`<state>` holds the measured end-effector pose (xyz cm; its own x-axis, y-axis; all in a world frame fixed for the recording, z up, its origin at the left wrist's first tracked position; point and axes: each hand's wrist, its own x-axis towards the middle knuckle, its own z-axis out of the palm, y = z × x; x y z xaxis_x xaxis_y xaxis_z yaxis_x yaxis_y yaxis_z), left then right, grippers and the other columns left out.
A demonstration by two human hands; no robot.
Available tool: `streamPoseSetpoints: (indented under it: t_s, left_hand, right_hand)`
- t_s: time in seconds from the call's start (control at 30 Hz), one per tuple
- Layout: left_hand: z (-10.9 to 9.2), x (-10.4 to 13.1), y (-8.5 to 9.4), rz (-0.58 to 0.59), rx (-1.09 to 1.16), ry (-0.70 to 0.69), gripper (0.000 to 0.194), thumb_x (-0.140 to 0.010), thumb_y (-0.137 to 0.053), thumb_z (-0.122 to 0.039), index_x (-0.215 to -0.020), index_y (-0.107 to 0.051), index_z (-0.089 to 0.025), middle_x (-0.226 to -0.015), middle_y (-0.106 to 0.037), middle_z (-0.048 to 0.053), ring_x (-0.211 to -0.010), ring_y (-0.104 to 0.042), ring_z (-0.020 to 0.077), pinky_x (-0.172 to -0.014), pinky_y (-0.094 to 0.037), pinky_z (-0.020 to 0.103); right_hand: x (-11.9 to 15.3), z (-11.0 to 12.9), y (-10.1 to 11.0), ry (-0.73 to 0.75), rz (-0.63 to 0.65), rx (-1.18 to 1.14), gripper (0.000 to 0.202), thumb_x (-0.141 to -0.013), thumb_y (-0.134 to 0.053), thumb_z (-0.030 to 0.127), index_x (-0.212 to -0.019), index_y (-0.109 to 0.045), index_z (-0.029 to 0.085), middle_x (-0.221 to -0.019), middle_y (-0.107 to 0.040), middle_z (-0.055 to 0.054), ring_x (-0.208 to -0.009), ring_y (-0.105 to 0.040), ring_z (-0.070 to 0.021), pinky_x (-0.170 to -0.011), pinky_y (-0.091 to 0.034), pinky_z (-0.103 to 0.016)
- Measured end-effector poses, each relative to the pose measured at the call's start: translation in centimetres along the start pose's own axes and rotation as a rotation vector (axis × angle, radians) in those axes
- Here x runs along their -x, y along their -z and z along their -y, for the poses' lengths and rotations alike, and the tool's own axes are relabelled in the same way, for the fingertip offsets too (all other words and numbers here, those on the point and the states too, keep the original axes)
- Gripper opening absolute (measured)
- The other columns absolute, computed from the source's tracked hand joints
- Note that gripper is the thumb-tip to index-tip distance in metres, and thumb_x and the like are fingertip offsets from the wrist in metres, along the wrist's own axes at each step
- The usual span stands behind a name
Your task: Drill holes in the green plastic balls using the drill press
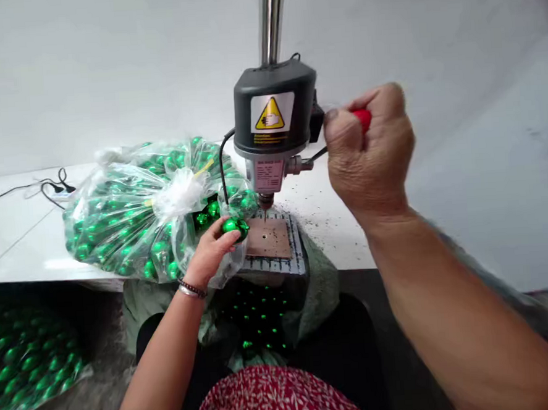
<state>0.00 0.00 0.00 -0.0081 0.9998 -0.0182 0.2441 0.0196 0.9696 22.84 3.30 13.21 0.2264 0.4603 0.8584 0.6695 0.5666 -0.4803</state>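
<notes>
My left hand (217, 245) is closed on a shiny green ball (231, 226), just left of the drill bit. My right hand (375, 149) grips the red knob (364, 120) on the feed lever of a bench drill press (275, 109), raised beside the motor head. Below the drill chuck (266, 202), the thin bit points down over a brown wooden plate (276, 245) with a small hole in it. That plate lies on the slotted metal base (298, 250). Touching the left side of the base is a clear plastic bag (180, 195) full of green balls.
Dark shavings (324, 226) are scattered on the white table (346, 250) right of the base. Under the table edge, a sack (320, 276) hangs open with green balls inside. Another bag of green balls (28, 362) stands at lower left. A black cable (52, 184) lies at far left.
</notes>
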Motion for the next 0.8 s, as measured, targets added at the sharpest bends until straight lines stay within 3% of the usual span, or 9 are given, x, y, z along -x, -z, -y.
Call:
streamPoseSetpoints:
  t_s: [0.13, 0.3, 0.63, 0.8]
  left_hand:
    - [0.2, -1.5, -2.1, -0.093, -0.323, -0.183, 0.059, -0.068, -0.075, -0.026, -0.124, -0.061, -0.015, -0.122, -0.066, 0.01, -0.114, -0.06, 0.026, -0.104, -0.044, 0.04]
    - [1.0, -2.9, -3.7, -0.018, -0.569, -0.26, 0.056, -0.069, -0.074, -0.021, -0.123, -0.06, -0.013, -0.125, -0.064, 0.014, -0.119, -0.059, 0.0274, -0.106, -0.043, 0.042]
    - [1.3, -2.9, -5.1, -0.003, -0.626, -0.301, 0.061, -0.068, -0.075, -0.02, -0.127, -0.058, -0.017, -0.133, -0.059, 0.012, -0.124, -0.055, 0.0267, -0.111, -0.04, 0.04]
    - [1.4, -2.5, -5.5, 0.031, -0.581, -0.313, 0.054, -0.079, -0.067, -0.029, -0.13, -0.056, -0.018, -0.13, -0.061, 0.011, -0.122, -0.055, 0.0269, -0.109, -0.039, 0.042]
  right_hand:
    - [0.0, 0.2, -0.2, -0.045, 0.021, -0.021, 0.017, -0.088, -0.05, 0.03, -0.083, -0.043, 0.016, -0.067, -0.043, 0.007, -0.06, -0.038, -0.0025, -0.064, -0.035, -0.019]
    - [0.0, 0.3, 0.1, -0.096, 0.073, -0.019, 0.019, -0.089, -0.051, 0.035, -0.085, -0.043, 0.018, -0.077, -0.05, 0.003, -0.067, -0.045, -0.0066, -0.069, -0.04, -0.023]
    - [0.2, 0.2, 0.4, -0.065, 0.106, -0.016, 0.022, -0.091, -0.047, 0.039, -0.088, -0.044, 0.018, -0.082, -0.053, 0.001, -0.07, -0.049, -0.0057, -0.072, -0.045, -0.022]
    - [0.3, 0.2, 0.5, -0.058, 0.105, 0.002, 0.021, -0.091, -0.048, 0.039, -0.089, -0.044, 0.018, -0.083, -0.052, 0.001, -0.073, -0.051, -0.0059, -0.074, -0.046, -0.023]
